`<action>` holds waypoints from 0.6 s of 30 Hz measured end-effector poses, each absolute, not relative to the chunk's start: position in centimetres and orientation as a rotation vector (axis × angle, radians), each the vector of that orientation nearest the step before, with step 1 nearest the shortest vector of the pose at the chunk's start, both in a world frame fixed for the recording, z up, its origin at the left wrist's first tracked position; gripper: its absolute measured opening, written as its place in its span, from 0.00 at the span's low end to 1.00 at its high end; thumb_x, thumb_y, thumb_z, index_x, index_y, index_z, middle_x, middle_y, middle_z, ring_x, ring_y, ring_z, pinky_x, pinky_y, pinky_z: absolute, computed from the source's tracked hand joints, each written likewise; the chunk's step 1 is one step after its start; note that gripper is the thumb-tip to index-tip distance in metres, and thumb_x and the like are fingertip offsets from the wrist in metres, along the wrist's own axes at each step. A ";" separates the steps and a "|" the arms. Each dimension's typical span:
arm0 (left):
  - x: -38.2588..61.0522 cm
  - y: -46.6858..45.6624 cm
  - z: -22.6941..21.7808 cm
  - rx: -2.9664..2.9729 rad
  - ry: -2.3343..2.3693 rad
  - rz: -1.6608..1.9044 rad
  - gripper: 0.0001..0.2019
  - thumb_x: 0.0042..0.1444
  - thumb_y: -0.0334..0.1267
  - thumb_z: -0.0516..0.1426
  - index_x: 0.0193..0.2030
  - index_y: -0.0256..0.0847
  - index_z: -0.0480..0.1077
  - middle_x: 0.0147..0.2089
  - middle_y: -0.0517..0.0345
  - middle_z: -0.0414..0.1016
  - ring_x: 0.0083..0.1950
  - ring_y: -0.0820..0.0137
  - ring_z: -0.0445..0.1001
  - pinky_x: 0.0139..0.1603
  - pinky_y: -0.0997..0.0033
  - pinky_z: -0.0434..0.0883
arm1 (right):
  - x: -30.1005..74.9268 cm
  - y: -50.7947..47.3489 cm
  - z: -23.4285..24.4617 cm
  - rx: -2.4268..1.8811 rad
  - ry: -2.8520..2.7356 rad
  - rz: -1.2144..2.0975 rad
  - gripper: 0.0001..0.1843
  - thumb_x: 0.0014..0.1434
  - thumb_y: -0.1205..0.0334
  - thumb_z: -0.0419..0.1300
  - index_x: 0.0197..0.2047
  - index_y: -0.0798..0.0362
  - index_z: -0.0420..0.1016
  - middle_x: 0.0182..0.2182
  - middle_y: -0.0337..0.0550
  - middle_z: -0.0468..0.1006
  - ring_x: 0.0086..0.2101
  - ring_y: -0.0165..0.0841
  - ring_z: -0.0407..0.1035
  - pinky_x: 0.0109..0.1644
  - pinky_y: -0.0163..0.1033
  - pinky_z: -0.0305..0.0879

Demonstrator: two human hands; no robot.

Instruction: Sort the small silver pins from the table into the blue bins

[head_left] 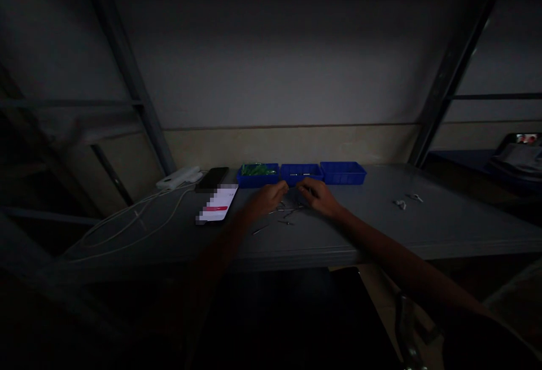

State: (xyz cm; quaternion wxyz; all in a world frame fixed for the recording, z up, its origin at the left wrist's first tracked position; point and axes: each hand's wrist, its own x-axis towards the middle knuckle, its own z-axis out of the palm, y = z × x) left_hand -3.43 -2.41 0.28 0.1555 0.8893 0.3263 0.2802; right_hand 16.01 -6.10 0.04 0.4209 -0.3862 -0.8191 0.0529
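Observation:
Both my hands rest on a grey table (444, 223) in dim light, just in front of three blue trays. My left hand (271, 196) has its fingers curled together near several small metal pins (288, 214) scattered on the table. My right hand (317, 195) is also curled, its fingertips close to the left hand's, over the same pins. What either pinches is too small and dark to make out. The left blue tray (258, 175) holds green parts, the middle blue tray (301, 173) holds a few metal pieces, and the right blue tray (342, 173) looks empty.
A lit phone (218, 205) lies left of my hands, a dark phone (212, 178) behind it, and a white charger (180, 177) with cables trails left. Small metal pieces (406, 200) lie at right. Slanted metal frame bars (453, 65) flank the table.

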 end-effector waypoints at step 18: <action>-3.5 -3.1 1.1 2.607 0.878 0.814 0.13 0.61 0.40 0.43 0.34 0.37 0.63 0.29 0.62 0.66 0.30 0.75 0.64 0.31 0.77 0.58 | 15.8 -6.4 0.5 -0.843 -1.915 0.700 0.12 0.58 0.54 0.50 0.29 0.54 0.65 0.24 0.35 0.62 0.27 0.28 0.57 0.32 0.34 0.52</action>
